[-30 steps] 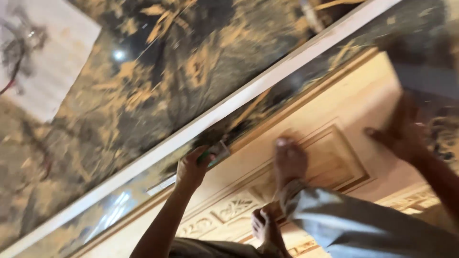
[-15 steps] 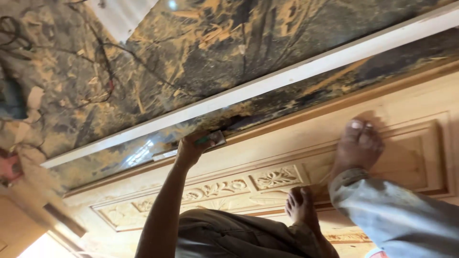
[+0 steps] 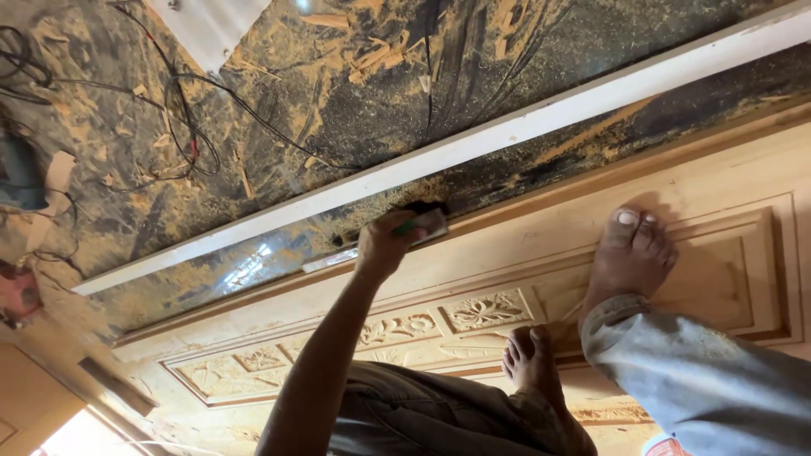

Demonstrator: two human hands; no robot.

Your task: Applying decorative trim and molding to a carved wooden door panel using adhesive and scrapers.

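Observation:
My left hand is closed around a small tool with a green part and a pale block. It presses the tool against the far edge of a carved wooden door that lies flat on the floor. A thin pale strip lies along that edge, just left of the hand. My bare feet rest on the door: one on the raised panel, the other near the floral carving. My right hand is out of view.
A long white batten runs diagonally over the dark, sawdust-covered floor beyond the door. Black cables tangle at the upper left near a grey-blue power tool. A white board lies at the top.
The view has swung, so the door now fills the lower right. My left hand stays at the door's edge with the tool. The right hand seen on the door one second ago has left the view.

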